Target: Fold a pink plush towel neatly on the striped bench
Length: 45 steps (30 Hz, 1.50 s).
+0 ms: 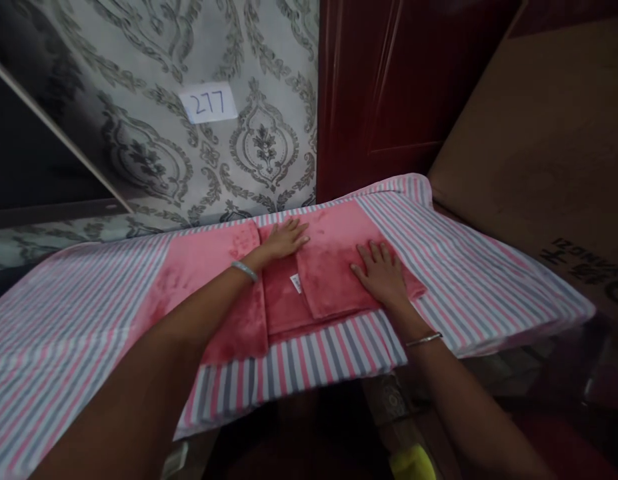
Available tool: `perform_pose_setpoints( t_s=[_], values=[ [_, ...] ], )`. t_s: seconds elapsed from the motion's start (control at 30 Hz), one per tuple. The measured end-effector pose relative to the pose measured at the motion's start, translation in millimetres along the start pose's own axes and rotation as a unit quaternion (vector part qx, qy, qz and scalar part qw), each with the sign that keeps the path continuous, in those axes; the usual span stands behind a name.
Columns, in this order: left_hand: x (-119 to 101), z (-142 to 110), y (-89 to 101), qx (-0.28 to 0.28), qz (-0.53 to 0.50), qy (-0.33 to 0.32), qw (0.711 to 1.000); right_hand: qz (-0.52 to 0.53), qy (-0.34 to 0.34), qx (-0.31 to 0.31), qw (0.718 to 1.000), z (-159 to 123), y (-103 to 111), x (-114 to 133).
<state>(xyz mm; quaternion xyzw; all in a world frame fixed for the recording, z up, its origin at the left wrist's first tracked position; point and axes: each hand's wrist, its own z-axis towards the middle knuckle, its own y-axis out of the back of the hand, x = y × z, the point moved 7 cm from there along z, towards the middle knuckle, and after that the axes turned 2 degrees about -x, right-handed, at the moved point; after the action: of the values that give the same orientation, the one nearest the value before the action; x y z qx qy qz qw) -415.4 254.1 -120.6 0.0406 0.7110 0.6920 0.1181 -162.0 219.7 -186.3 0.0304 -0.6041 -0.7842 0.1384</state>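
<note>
A reddish-pink plush cloth (333,280) lies spread on the table, its two sides folded in toward the middle. Between the folded flaps a strip of its darker inner layer shows, with a small white label (295,283). My left hand (286,240) rests flat near the cloth's far edge, by the inner edge of the right flap, fingers spread. On the right flap lies my right hand (383,272), palm down with the fingers apart. Neither hand grips anything. Part of the left flap is hidden behind my left forearm.
A striped pink, grey and white cover (469,287) drapes the table. Behind it stand a patterned wall with a paper marked 277 (209,103) and a dark red door (389,87). A large cardboard box (549,147) is at the right, a dark panel (33,147) at the left.
</note>
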Motion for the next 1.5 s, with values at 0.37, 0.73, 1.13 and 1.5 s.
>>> perform_pose_setpoints(
  t_s=[0.37,0.73,1.13,1.5],
  values=[
    [85.7,-165.2,-15.9,-0.053,0.081,0.228,0.969,-0.032,0.0,0.002,0.999,-4.2,3.0,3.0],
    [70.9,-170.7,-26.9,-0.104,0.055,0.195,0.974,-0.037,0.003,0.009,0.999,-5.8,1.8,3.5],
    [83.8,-163.3,-29.5,-0.016,0.004,0.169,0.985,-0.045,0.023,-0.012,0.999,-3.2,-12.2,-4.0],
    [116.5,-168.5,-24.1,-0.052,-0.001,0.146,0.988,0.136,0.137,-0.087,0.977,-11.7,51.6,121.9]
  ],
)
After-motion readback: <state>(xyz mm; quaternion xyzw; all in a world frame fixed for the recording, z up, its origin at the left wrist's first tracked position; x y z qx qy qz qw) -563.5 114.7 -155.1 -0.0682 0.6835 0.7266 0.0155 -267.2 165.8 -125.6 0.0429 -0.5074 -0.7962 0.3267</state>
